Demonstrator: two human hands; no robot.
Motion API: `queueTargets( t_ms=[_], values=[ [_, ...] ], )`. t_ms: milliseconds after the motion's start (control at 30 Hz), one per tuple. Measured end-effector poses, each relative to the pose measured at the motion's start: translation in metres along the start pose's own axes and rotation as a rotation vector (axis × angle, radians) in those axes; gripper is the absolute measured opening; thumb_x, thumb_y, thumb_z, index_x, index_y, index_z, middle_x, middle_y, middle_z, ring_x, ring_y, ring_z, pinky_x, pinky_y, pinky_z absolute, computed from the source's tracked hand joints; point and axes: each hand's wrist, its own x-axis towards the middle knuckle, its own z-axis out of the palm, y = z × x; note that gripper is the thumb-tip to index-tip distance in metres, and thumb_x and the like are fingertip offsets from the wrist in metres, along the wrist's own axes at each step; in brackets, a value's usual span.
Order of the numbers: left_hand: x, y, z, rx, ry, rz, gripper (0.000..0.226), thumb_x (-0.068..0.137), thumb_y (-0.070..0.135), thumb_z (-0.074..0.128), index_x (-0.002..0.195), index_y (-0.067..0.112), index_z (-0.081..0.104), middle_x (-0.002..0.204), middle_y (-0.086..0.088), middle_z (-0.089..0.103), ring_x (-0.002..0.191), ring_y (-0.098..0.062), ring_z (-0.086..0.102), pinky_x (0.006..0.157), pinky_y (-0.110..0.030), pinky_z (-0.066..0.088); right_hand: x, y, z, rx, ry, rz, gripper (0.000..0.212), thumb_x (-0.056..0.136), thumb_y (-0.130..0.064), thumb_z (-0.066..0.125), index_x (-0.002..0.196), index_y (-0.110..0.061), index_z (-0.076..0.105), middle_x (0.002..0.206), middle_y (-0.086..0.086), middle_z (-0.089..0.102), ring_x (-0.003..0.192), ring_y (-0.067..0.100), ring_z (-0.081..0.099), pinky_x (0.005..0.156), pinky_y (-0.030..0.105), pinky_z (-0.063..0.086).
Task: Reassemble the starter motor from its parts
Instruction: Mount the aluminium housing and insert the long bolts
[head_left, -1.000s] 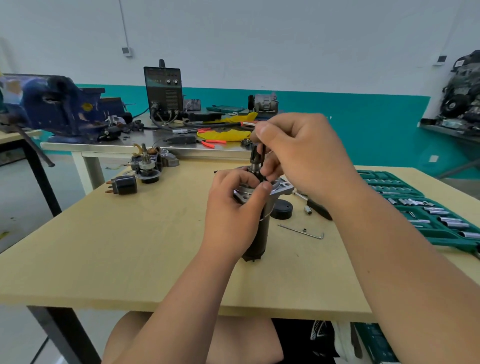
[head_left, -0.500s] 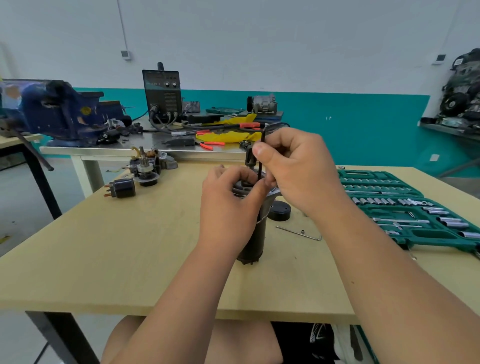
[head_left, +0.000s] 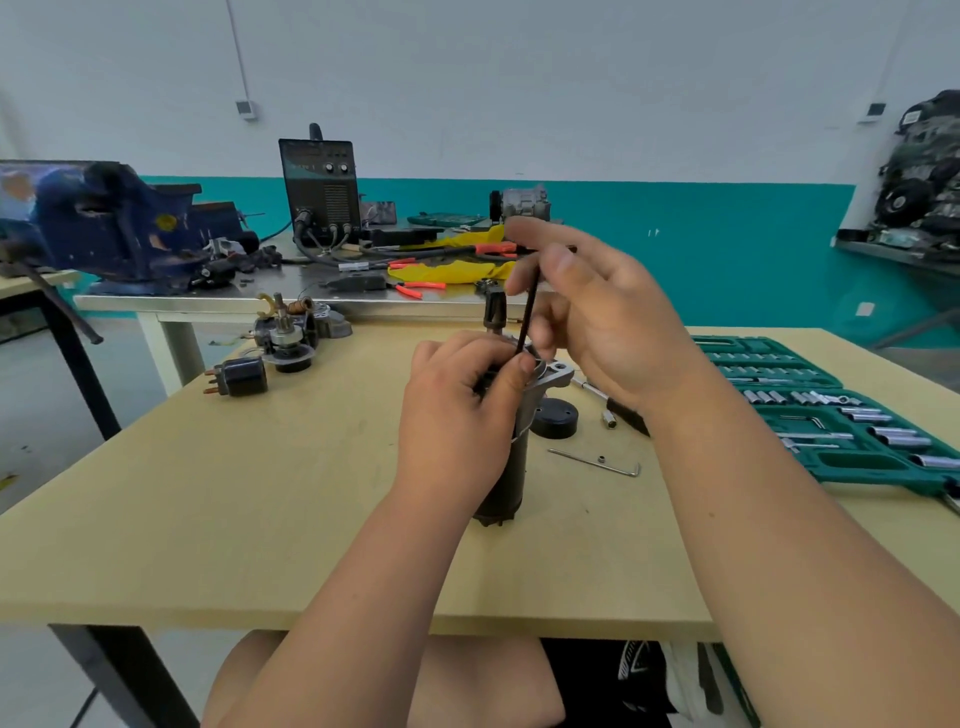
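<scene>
The starter motor stands upright on the wooden table, near the middle, its long axis vertical: a dark, matte cylindrical body below, a cast, pale grey metal end bracket on top, and a dark splined pinion shaft rising out of the bracket toward 12 o'clock.

The left hand wraps the top of the body from the 9 o'clock side, fingers curled shut around the bracket rim, thumb tip pressed just beside the foot of the tool. The right hand is above and at 3 o'clock of the shaft; its thumb and forefinger are pinched together on the upper end of a thin black hex key, the other fingers loosely bent. The key runs almost vertical, tilted slightly, with its lower tip going down into the bracket face just right of the shaft; the fastener it meets is hidden behind the left thumb.

The relation that matters, I judge, is key axis against screw axis: parallel to the motor's long axis, tip seated straight down, the right hand doing the turning while the left steadies the body.

At 4 o'clock of the motor lie a round black cap, a small socket bit and a bright steel L-shaped hex key flat on the table. A green socket set case sits farther at 3 o'clock.
</scene>
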Motion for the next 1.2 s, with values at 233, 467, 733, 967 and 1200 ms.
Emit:
queueTargets(
  t_ms=[233,467,733,967,1200],
  values=[
    [0.0,0.004,0.003,-0.015,0.023,-0.054,0.011,0.089,0.025,0.06,0.088,0.023,0.07,0.085,0.019,0.06,0.089,-0.011,0.045,0.071,-0.005,0.032,0.006,0.014,0.026,-0.349,0.437,-0.294,0.022,0.092,-0.022,0.055,0.104,-0.016,0.072,0.079,-0.014,0.069,0.065,0.002,0.061,0.061,0.02,0.051],
    [0.002,0.009,0.006,-0.042,0.052,-0.095,0.045,0.084,0.005,0.052,0.055,0.035,0.035,0.055,0.014,0.044,0.069,-0.015,0.037,0.054,-0.014,0.028,0.004,0.0,0.049,-1.041,0.327,-0.453,0.035,0.096,-0.015,0.047,0.129,-0.015,0.061,0.113,0.003,0.068,0.098,0.015,0.063,0.083,0.031,0.053],
    [0.001,0.004,0.002,0.024,-0.027,-0.023,0.016,0.093,0.027,0.058,0.098,0.023,0.072,0.082,0.014,0.063,0.081,-0.01,0.034,0.069,-0.008,0.031,0.017,-0.042,0.018,-0.813,-0.038,0.027,0.027,0.097,-0.02,0.044,0.104,-0.032,0.067,0.062,-0.006,0.07,0.062,0.003,0.065,0.065,0.022,0.052],
    [-0.003,0.006,-0.006,0.042,-0.063,0.063,0.033,0.097,0.017,0.052,0.069,0.032,0.043,0.066,0.02,0.042,0.077,-0.017,0.034,0.063,-0.017,0.027,0.015,-0.019,0.02,0.02,-0.046,0.259,0.026,0.099,-0.027,0.042,0.091,-0.015,0.063,0.06,-0.002,0.062,0.051,0.012,0.053,0.04,0.021,0.033],
    [-0.003,0.006,-0.007,0.024,-0.064,-0.018,0.014,0.086,0.036,0.054,0.09,0.03,0.066,0.079,0.021,0.058,0.085,-0.009,0.043,0.066,-0.012,0.033,-0.001,0.008,0.031,-0.355,0.468,-0.249,0.009,0.088,-0.025,0.062,0.083,-0.024,0.07,0.073,-0.01,0.068,0.07,0.01,0.066,0.057,0.025,0.051]
  ],
)
